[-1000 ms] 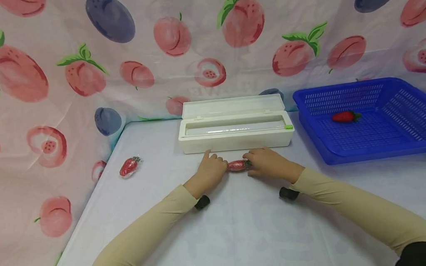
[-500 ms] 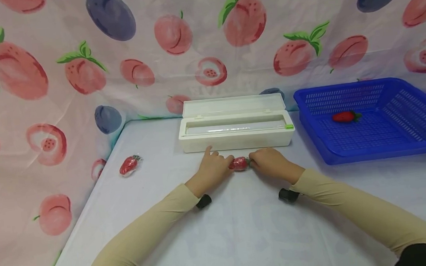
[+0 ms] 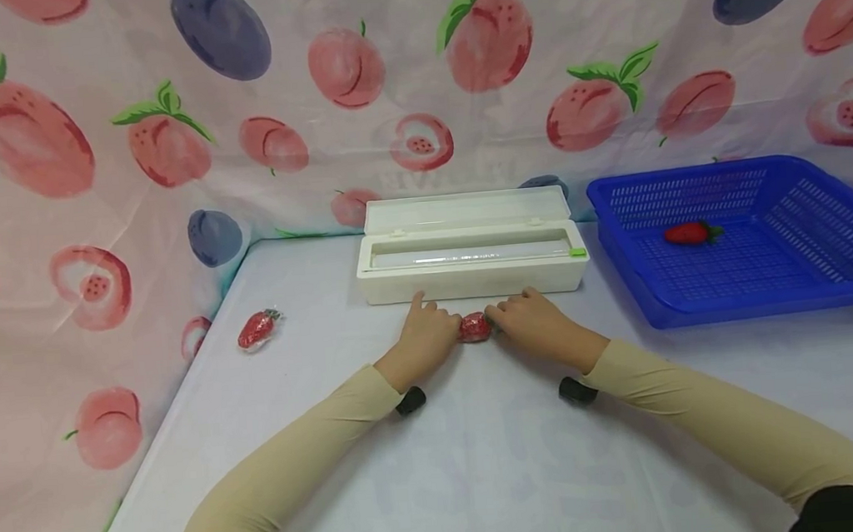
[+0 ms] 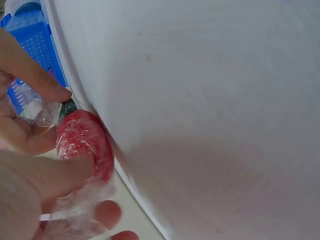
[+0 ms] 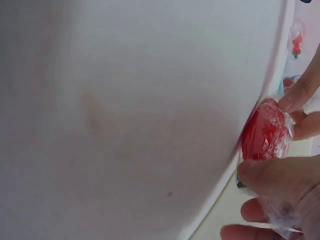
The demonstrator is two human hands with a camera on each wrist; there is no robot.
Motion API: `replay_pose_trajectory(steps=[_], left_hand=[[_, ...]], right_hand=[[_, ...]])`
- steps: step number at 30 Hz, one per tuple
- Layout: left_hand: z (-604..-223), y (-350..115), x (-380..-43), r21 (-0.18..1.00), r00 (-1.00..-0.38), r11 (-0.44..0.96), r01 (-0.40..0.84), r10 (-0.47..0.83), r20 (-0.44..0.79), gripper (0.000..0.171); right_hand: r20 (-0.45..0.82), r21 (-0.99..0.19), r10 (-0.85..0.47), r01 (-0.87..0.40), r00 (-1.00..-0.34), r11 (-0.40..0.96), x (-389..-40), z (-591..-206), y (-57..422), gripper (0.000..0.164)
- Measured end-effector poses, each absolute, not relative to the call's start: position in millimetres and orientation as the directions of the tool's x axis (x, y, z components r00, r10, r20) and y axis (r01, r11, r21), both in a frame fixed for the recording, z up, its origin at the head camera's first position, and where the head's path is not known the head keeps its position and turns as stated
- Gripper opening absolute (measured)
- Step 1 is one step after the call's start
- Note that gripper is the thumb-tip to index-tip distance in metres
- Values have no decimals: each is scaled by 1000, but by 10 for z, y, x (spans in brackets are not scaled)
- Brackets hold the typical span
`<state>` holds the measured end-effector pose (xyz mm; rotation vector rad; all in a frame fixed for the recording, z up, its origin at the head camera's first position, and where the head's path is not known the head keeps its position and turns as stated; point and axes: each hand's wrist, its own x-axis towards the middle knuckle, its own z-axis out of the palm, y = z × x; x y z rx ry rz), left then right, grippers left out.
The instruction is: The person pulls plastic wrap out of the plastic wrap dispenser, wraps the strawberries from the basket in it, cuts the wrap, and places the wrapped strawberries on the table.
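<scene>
A red strawberry (image 3: 475,327) wrapped in clear plastic film lies between both hands, in front of the white box. My left hand (image 3: 426,339) pinches its left end; in the left wrist view the thumb presses on the red side, with loose film (image 4: 80,210) bunched under it. From the other side my right hand (image 3: 540,328) pinches the green leafy end, its thumb lying across the strawberry in the right wrist view. Film also gathers beneath the right-hand fingers (image 5: 253,210). The leaves are mostly hidden in the head view.
Behind the hands stands a white film dispenser box (image 3: 474,280), lid raised, a clear roll inside and a green tab at its right. A blue basket (image 3: 701,309) on the right holds one unwrapped strawberry (image 3: 693,233). Another wrapped strawberry (image 3: 257,331) lies on the left of the white tablecloth (image 3: 488,478).
The left hand has moved slightly right along the strawberry. The right-hand fingers have come farther left over the leafy end, so less of the strawberry shows between the hands.
</scene>
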<state>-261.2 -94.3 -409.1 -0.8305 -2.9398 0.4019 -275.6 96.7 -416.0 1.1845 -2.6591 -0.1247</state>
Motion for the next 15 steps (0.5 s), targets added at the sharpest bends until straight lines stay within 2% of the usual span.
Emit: replay_pose_trajectory(steps=[5, 9, 12, 15], left_hand=[[-4138, -973, -2602, -262, -805, 807, 529, 575, 146, 32], [-4144, -986, -2598, -275, -753, 790, 548, 609, 249, 27], [-4145, -994, -2603, -277, -750, 789, 549, 611, 254, 25], [-4150, -1005, -2610, -269, -756, 793, 547, 606, 248, 24]], right_hand=[[236, 277, -754, -701, -613, 657, -2770, -4190, 957, 9], [245, 275, -744, -691, -622, 669, -2759, -4185, 946, 8], [236, 154, -736, -724, -634, 673, -2735, -4156, 933, 20], [198, -46, -727, -747, -658, 664, -2709, -4098, 926, 33]])
